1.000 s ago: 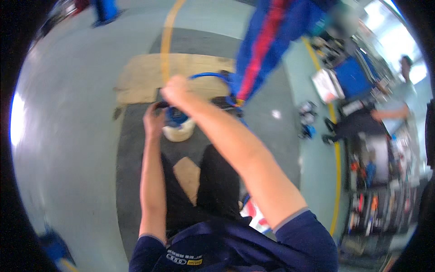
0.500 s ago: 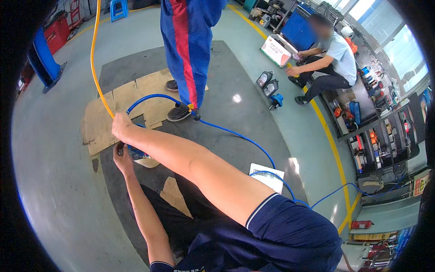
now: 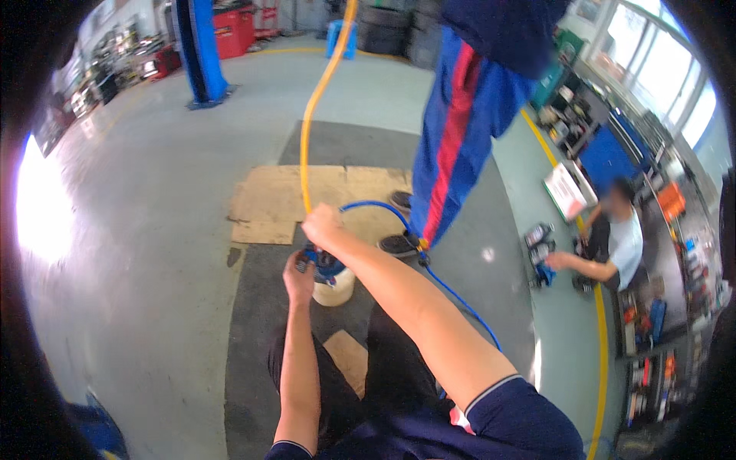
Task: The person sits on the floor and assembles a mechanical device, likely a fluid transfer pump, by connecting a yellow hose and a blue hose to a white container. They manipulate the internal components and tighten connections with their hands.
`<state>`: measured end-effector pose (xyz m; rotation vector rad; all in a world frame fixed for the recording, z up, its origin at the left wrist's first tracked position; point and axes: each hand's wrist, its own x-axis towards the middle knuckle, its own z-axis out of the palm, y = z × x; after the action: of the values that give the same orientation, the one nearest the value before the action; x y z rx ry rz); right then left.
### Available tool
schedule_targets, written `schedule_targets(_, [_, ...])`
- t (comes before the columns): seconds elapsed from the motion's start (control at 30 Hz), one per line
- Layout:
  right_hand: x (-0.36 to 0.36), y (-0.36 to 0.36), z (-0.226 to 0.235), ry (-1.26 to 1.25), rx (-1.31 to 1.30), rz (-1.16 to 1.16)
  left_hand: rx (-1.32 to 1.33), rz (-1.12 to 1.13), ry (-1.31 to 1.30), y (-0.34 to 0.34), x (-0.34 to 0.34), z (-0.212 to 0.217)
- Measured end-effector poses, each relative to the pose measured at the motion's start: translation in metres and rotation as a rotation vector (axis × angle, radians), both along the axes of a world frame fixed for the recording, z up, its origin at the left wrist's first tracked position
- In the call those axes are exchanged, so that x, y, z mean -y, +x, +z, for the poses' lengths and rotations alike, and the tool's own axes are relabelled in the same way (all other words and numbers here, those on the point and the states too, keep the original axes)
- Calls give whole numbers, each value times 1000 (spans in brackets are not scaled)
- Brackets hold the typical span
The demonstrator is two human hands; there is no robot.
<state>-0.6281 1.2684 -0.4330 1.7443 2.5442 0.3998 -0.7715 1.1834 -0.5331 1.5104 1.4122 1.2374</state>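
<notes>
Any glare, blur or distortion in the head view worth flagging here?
Head view: blown-out glare on the floor at left; bright windows upper right; fisheye bends the yellow hose; right hand and left hand slightly soft.

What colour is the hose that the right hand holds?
Yellow-orange hose, seen in the head view, held by the right hand.

Navy short-sleeved shirt (image 3: 491,429) worn, pale trim seen at sleeve cuff toward 5 o'clock; dark trousers (image 3: 383,368) worn; forearms bare.

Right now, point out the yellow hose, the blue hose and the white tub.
yellow hose (image 3: 310,138), head view, mid-length.
blue hose (image 3: 460,303), head view, stretch on the floor.
white tub (image 3: 337,291), head view, side wall.
</notes>
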Motion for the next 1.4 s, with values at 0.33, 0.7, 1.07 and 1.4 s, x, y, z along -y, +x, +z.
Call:
schedule_targets(0.33, [26, -16, 69, -227, 97, -36, 16, 166, 127, 4, 4, -13])
schedule_targets(0.7, [23, -17, 69, -353, 227, -47, 71, 114, 87, -3, 11, 0])
schedule_targets(1.07, [33, -18, 65, -381, 231, -55, -85, 126, -137, -27, 24, 11])
schedule_targets(1.4, [33, -29, 67, -243, 231, 25, -252, 87, -184, -29, -2, -38])
